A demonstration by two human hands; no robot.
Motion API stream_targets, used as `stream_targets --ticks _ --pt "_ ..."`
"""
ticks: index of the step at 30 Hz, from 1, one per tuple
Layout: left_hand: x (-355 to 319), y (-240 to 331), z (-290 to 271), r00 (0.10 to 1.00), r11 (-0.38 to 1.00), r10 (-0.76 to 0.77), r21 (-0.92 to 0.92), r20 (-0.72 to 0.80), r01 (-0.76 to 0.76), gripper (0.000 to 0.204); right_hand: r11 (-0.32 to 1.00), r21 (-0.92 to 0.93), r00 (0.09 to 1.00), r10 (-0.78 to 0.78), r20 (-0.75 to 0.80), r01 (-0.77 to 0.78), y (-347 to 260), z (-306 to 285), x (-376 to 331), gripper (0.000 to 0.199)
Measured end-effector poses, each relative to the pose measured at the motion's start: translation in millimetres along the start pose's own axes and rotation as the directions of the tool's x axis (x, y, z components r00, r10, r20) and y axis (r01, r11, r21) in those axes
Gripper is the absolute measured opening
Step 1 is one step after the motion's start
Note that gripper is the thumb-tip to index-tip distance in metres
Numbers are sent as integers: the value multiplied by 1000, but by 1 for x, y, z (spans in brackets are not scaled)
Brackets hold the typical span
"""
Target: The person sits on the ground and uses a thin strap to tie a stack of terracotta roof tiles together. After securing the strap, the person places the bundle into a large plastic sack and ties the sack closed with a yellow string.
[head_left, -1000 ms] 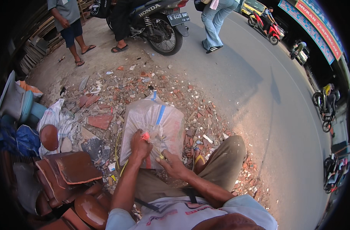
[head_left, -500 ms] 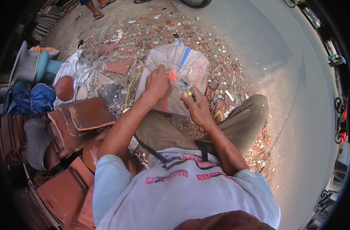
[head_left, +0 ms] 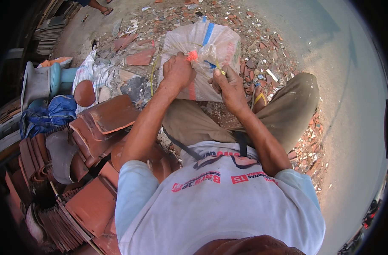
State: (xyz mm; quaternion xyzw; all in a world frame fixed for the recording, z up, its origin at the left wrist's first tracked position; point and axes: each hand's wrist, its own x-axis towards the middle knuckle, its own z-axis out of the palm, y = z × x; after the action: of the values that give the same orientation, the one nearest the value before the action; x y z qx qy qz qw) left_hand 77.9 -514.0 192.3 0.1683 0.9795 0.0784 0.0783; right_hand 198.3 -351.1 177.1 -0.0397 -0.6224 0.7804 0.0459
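A whitish woven plastic sack with a blue stripe and red markings lies in front of my crossed legs. Its gathered top is at the middle, beside a tuft of bright orange-red material. My left hand is closed over the sack, just left of that tuft; what its fingers hold is hidden. Between thumb and fingers, my right hand pinches the end of a yellow cord at the right of the gathered top. Another length of yellow cord loops along the sack's left side.
Stacked clay roof tiles crowd my left side. Beyond them lie a blue tarp, a grey and teal pedestal-shaped piece and white plastic. Broken tile rubble surrounds the sack. A paved road runs along the right.
The view has shifted, so the whole scene sits farther right. Both hands keep nearly the same places over the sack, and the right hand still pinches the yellow cord.
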Motion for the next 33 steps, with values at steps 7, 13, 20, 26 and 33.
stream_targets --ticks 7,13,20,26,33 --pt "5 2 -3 997 999 2 -47 79 2 34 978 -201 998 -64 -20 59 -14 7 -13 42" --pt "13 -2 -7 994 993 92 72 65 -97 31 989 -143 997 -50 -52 42 -4 7 -9 44" --pt "4 0 -11 989 977 118 166 85 -131 30 980 -177 995 -100 -16 95 -1 5 -17 44" --pt "-1 -3 -1 964 937 245 279 -103 -209 29 984 -146 995 -104 -6 102 -5 1 -14 44" --pt "1 23 -21 987 934 125 322 105 -153 26 972 -183 989 -148 10 147 -18 4 -16 43"
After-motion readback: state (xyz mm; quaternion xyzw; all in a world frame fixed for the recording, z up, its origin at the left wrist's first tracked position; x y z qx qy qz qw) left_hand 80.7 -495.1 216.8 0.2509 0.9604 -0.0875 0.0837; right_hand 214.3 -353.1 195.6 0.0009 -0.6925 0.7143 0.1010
